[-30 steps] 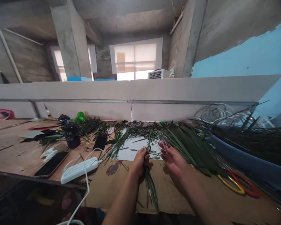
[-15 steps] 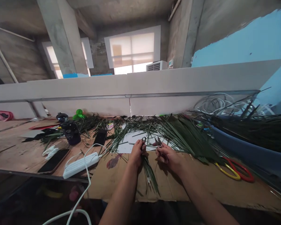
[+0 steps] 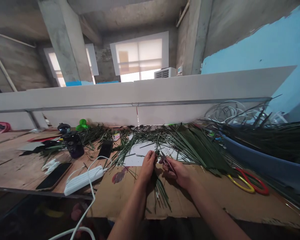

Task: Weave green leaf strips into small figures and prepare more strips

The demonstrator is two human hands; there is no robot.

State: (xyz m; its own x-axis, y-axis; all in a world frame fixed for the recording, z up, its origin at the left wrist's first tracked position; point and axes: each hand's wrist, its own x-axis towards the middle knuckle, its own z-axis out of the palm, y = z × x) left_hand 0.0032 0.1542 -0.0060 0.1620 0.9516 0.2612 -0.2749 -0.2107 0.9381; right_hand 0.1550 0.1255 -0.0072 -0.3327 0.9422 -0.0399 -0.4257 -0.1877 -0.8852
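My left hand (image 3: pixel 148 164) is closed around a bundle of narrow green leaf strips (image 3: pixel 161 191), whose loose ends fan down over the cardboard (image 3: pixel 190 200). A small dark curled end of the bundle pokes out above the fingertips. In my right hand (image 3: pixel 176 170) is a small pair of scissors (image 3: pixel 164 158), its blades pointing up and left beside that curled end. Whether the blades touch it I cannot tell. Behind both hands lies a white sheet (image 3: pixel 130 160) strewn with cut leaf pieces.
Long leaves (image 3: pixel 197 143) lie to the right, near red and yellow handled scissors (image 3: pixel 250 181) and a blue tub (image 3: pixel 240 150) full of leaves. On the left are a white power strip (image 3: pixel 83 180) with its cable, a phone (image 3: pixel 54 176) and a dark cup (image 3: pixel 73 145).
My hands have come closer together, and the scissors' blades are now right beside the curled top of the bundle. The view has shifted slightly.
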